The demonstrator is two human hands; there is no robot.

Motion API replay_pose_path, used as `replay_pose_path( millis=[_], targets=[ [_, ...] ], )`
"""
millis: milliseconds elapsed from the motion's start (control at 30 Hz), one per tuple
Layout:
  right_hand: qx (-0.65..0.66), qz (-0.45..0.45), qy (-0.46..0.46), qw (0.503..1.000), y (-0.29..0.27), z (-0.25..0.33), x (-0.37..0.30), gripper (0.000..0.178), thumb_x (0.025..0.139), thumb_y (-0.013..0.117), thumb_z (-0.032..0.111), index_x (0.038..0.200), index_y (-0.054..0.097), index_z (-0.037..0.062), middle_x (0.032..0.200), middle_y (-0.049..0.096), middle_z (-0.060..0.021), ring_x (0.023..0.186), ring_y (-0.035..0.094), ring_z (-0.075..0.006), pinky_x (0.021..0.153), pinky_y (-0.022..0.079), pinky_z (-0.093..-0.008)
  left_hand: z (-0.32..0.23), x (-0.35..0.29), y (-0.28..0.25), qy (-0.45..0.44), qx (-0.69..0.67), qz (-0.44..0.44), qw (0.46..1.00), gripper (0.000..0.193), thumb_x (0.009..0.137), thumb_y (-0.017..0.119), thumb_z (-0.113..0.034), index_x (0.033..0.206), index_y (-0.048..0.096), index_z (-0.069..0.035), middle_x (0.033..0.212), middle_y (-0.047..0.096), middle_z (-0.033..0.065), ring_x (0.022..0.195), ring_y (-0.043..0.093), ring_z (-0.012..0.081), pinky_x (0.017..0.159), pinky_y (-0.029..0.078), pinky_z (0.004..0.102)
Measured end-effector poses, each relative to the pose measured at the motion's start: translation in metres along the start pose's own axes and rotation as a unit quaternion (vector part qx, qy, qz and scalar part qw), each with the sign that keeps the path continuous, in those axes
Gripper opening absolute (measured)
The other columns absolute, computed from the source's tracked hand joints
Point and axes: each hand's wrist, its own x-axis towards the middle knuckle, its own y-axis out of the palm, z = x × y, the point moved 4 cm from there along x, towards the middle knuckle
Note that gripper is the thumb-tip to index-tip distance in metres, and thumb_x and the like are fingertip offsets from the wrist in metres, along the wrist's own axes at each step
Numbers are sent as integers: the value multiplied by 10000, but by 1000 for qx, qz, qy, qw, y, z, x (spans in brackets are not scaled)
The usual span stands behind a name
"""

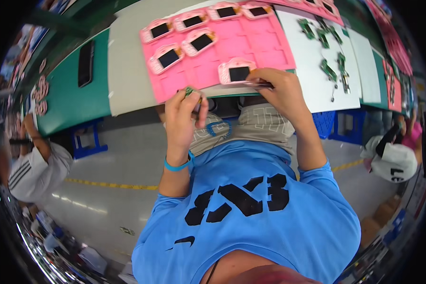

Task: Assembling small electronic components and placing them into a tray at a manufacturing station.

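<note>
My left hand (182, 111) is closed around a small green circuit board (189, 91), just off the table's near edge; the fingers hide most of it. At the tray's near right corner lies a pink handheld console shell (226, 73) with a dark screen (239, 73). My right hand (280, 87) is at the right end of this shell, thumb and fingers pinched together. Something thin and dark (266, 85) shows under its fingers, too small to name. The shell rests on the pink tray (239, 45), which holds several similar shells (168, 57) with screens.
Right of the tray, several green circuit boards (327, 70) lie on a white sheet (298, 83). A black phone (85, 64) is on the green mat (66, 104) at left. Blue stools (348, 125) stand under the table. Other people sit at both sides.
</note>
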Motion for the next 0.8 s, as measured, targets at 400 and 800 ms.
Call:
replay_pose_path(
  millis=[400,800],
  targets=[
    [193,-22,203,960,10,-32,-19,444,889,826,27,1325,744,51,773,675,0,629,521,-83,576,383,-225,10,72,81,37,410,-54,910,213,981,741,-156,1104,702,13,867,774,85,688,648,128,608,499,228],
    [330,-87,162,926,3,-35,5,466,885,802,-19,1341,746,57,796,630,44,669,454,-50,581,346,-185,18,96,94,60,264,-44,962,222,971,761,-129,1133,701,11,958,776,91,795,682,147,708,565,262]
  ],
)
